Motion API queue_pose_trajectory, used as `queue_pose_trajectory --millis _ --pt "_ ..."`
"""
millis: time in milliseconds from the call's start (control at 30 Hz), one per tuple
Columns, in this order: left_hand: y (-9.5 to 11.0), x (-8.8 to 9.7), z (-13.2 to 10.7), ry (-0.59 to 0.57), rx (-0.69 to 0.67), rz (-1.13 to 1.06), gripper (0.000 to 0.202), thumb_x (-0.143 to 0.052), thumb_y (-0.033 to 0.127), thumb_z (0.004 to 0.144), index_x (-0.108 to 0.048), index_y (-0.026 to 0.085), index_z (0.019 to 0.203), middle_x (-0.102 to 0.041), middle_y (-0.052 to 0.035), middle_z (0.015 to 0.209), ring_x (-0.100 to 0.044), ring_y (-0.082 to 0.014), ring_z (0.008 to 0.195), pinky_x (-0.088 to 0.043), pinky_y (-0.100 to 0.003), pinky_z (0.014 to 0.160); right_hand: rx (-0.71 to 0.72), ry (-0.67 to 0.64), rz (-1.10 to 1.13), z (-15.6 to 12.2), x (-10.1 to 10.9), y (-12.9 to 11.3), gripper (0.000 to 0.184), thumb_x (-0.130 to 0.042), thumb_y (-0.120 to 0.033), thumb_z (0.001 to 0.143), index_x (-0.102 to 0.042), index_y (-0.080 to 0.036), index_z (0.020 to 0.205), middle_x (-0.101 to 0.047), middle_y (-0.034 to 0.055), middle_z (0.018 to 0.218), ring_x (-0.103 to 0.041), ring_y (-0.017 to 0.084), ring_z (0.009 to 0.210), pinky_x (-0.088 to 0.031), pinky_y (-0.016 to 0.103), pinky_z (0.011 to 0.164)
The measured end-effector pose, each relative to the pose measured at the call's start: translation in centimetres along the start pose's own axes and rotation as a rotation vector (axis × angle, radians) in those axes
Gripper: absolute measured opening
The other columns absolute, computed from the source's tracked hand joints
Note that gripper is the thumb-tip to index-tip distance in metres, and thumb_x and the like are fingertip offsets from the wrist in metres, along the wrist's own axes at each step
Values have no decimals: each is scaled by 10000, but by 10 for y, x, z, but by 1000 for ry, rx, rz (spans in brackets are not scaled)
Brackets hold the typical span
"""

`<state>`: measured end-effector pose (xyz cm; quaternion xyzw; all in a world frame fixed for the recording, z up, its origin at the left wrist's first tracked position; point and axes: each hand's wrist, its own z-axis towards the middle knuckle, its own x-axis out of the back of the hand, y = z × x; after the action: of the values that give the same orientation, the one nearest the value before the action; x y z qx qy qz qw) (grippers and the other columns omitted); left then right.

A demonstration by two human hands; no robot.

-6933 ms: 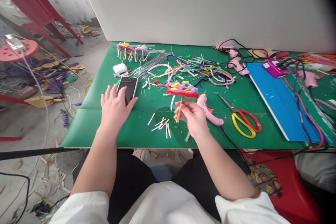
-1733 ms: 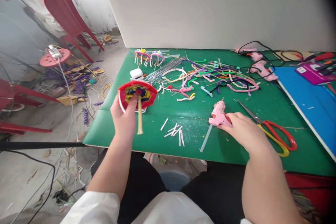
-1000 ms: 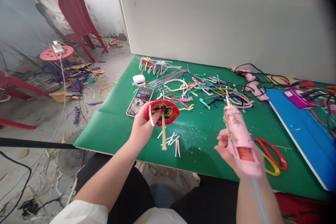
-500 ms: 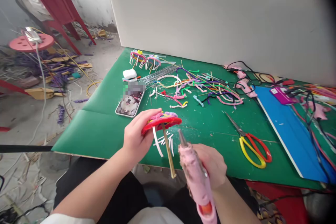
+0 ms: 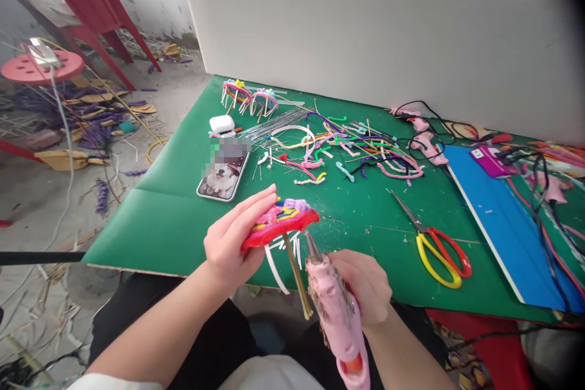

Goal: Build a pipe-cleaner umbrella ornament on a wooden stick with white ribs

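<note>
My left hand [image 5: 233, 237] is closed on the rim of a small umbrella-shaped pipe-cleaner craft [image 5: 286, 219]. Its top is red-edged with pink, yellow, blue and lilac pieces. A tan stick [image 5: 299, 280] runs down from its underside, and one white strip [image 5: 276, 271] hangs from the edge. In my right hand [image 5: 365, 286] is a pink hot glue gun [image 5: 336, 317], gripped by the handle. The metal nozzle [image 5: 313, 247] points up, just under the craft's right rim; whether they touch I cannot tell. Short white strips [image 5: 297, 247] lie on the table behind the stick.
The green table [image 5: 159, 213] bears a phone [image 5: 223, 173], a white earbud case [image 5: 222, 124], two similar crafts [image 5: 264, 100], loose pipe cleaners [image 5: 388, 158] and thin wires [image 5: 278, 123]. Scissors [image 5: 432, 247] lie at right beside a blue board [image 5: 498, 231]. More pink glue guns [image 5: 427, 146] with black cords are behind.
The craft has tilted, showing more of its colourful top, and its stick's lower end has swung right. The glue gun's nozzle has come closer to the rim. The view has shifted slightly.
</note>
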<state>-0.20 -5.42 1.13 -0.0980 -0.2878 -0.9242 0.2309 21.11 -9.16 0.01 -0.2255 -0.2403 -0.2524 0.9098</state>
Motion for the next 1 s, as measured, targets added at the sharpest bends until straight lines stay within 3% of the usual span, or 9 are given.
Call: queue_pose_trajectory --millis 167,367,567,667,1000 --pt "-1 -1 -2 6 18 1 530 -578 39 794 -562 192 1301 -658 -86 1259 -661 -202 1106 -592 -325 904 9 -47 -6 4 2 1 231 -390 -314 953 -573 -179 917 -654 57 645 -634 177 560 -501 291 499" --pt "-1 -1 -2 0 21 10 518 -595 49 799 -568 196 1294 -660 -84 1257 -669 -203 1088 -596 -326 896 35 32 62 -2 -6 7 306 -350 -343 946 -601 -171 913 -647 49 605 -627 170 516 -499 281 458" --pt "0 0 0 -13 17 10 470 -588 66 815 -579 165 1274 -667 -107 1238 -676 -205 1070 -591 -311 895 -1 -72 45 -9 -4 10 309 -354 -407 962 -573 -192 998 -685 53 654 -659 178 568 -531 295 514" --pt "1 0 1 -13 12 9 454 -582 71 821 -581 155 1267 -669 -115 1232 -676 -209 1070 -592 -310 893 18 -59 39 -6 -2 9 308 -389 -440 957 -572 -192 976 -666 49 634 -639 177 533 -500 295 478" --pt "0 -1 -1 -21 19 10 507 -573 48 796 -573 184 1284 -666 -91 1246 -676 -201 1068 -599 -318 883 -16 -71 46 -4 -2 8 244 -393 -348 963 -585 -200 944 -657 36 640 -643 171 552 -517 294 496"
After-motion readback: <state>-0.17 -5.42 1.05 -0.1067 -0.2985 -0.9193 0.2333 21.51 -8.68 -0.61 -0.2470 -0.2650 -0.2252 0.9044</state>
